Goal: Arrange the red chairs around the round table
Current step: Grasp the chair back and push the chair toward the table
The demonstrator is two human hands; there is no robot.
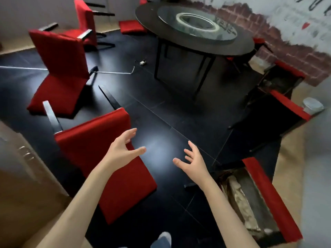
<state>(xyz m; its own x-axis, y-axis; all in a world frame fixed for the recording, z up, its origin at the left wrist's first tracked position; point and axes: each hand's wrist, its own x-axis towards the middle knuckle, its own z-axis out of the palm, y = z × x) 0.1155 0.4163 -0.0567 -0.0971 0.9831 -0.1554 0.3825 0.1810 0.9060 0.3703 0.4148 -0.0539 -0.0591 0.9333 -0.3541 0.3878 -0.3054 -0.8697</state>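
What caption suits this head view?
Both open hands, left hand and right hand, reach between tipped red chairs toward the round table.

Far chairs (258, 42) hidden behind table (232, 49); wall lettering (295, 13) blurred.

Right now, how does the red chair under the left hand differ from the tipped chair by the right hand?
The near red chair shows its red cushion face up; the tipped chair shows a worn, bare underside edged in red. The near red chair lies partly beneath the left hand; the tipped chair sits beside the right hand, not beneath it. Neither hand grips either one. Both chairs share red upholstery and dark frames, and stand away from the round table.
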